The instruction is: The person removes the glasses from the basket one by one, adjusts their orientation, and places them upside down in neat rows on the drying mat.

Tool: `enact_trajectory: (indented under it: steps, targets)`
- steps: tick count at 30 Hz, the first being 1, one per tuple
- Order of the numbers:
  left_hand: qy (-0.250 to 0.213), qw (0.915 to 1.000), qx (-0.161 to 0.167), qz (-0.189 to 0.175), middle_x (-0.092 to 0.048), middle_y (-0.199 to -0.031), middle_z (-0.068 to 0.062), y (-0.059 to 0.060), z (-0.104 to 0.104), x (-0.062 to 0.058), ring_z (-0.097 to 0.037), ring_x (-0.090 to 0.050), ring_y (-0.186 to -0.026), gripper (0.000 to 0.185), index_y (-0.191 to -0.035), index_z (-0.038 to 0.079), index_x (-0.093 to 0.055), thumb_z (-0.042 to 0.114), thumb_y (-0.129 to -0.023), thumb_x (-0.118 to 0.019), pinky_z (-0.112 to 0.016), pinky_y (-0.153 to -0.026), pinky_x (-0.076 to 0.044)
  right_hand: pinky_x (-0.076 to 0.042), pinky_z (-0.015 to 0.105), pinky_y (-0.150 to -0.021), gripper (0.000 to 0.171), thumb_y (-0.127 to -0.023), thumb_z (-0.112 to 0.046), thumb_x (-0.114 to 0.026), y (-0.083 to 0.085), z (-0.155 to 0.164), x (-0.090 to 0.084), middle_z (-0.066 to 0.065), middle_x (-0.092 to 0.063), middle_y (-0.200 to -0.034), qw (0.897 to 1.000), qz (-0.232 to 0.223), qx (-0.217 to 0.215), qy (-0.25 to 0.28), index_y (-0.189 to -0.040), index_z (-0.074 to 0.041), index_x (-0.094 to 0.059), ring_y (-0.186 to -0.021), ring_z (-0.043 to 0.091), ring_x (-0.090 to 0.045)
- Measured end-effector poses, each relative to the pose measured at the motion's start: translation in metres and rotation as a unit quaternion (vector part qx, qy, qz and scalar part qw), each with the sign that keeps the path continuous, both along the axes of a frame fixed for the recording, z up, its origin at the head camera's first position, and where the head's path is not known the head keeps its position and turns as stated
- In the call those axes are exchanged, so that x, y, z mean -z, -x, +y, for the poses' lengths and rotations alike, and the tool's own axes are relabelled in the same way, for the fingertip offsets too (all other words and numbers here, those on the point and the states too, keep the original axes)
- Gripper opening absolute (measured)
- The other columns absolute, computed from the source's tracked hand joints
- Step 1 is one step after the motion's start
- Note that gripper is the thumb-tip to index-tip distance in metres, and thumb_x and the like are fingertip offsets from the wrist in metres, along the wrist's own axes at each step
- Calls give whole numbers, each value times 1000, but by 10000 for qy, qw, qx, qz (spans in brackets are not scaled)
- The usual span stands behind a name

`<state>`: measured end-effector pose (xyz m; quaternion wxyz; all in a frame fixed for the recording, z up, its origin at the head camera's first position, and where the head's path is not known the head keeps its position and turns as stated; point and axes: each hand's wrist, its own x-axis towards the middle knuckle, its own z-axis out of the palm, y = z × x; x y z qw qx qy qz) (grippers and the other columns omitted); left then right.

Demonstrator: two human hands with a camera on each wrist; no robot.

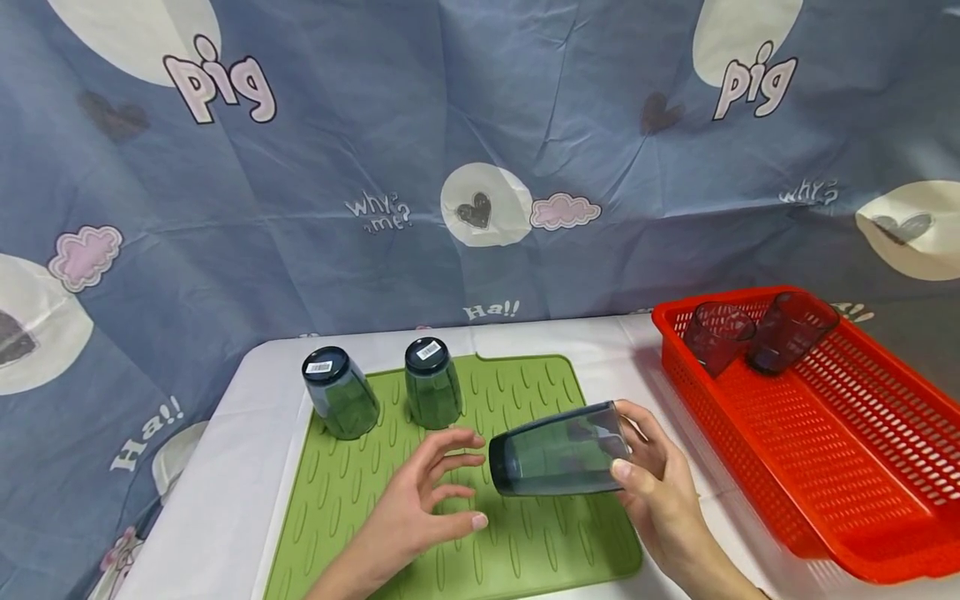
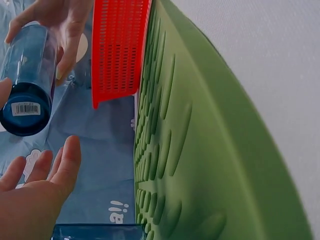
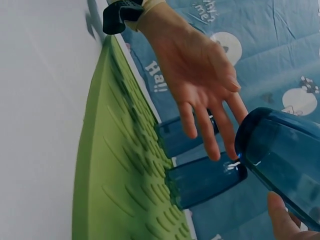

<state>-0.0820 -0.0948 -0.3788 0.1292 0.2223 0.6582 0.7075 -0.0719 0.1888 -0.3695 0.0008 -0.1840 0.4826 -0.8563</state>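
Observation:
Tilted on its side above the green mat (image 1: 525,542), a blue-grey drinking glass (image 1: 562,454) is gripped near its rim by my right hand (image 1: 660,492). Its dark base, with a barcode sticker (image 2: 26,109) in the left wrist view, points toward my left hand (image 1: 420,496). That hand has loosely spread fingers and holds nothing; in the head view a small gap separates them from the base. Two more such glasses stand upside down on the mat: one at its far left corner (image 1: 341,396), the other (image 1: 433,383) right of it.
A red perforated basket (image 1: 750,467) stands on the white-covered table (image 1: 247,433) to the right of the mat. Two glasses lean in its far end, one (image 1: 718,333) left of the other (image 1: 791,329). A blue printed cloth (image 1: 495,100) hangs behind the table.

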Motion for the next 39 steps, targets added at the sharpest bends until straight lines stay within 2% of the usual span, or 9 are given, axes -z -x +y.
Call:
enact_trajectory:
  steps: [7,13,24,31,35,39]
  targets:
    - [-212,9977,81,-633,-39,-146,-16,-1,4,2,-29,-46,-129,76,-144,10,-40,-2,-80,-77,-45,-99,-48,-56,34,-85,49,-88,3,-52,-4,-5,1,6,-58,-124,9997,-120,-176,-90,-135,-11,-45,-106,17,-59]
    - [-436,9948,204,-901,-37,-148,-17,-2,7,3,-30,-47,-127,78,-145,7,-38,-4,-79,-78,-45,-99,-48,-55,35,-86,48,-89,3,-52,-6,-9,4,7,-57,-126,9994,-147,-309,-64,-134,-10,-44,-108,18,-59]
    - [-783,9921,329,-922,-39,-146,-19,-5,10,5,-29,-49,-127,79,-145,-1,-35,-8,-77,-76,-40,-98,-49,-54,28,-80,48,-88,1,-53,-9,-14,7,7,-53,-130,9986,-333,-368,-178,-134,-11,-43,-104,16,-56]
    - [-940,9916,268,-850,-45,-139,-20,-6,11,8,-28,-52,-123,70,-140,-5,-36,-7,-81,-74,-36,-92,-52,-54,32,-86,47,-89,0,-52,-10,-15,7,8,-51,-132,9979,-419,-486,-111,-134,-10,-41,-107,17,-56]
    - [-1033,9906,244,-858,-45,-139,-20,-7,12,9,-28,-53,-122,69,-139,-7,-36,-7,-81,-73,-37,-93,-52,-55,34,-87,47,-89,0,-53,-10,-16,7,8,-52,-131,9974,-520,-499,-70,-133,-10,-41,-108,18,-57]
    - [-952,9904,127,-993,-46,-138,-19,-7,12,9,-28,-53,-122,67,-139,-4,-38,-7,-81,-74,-38,-92,-52,-55,37,-87,47,-90,0,-53,-10,-16,8,8,-52,-131,9971,-538,-540,-19,-134,-9,-41,-109,19,-58]
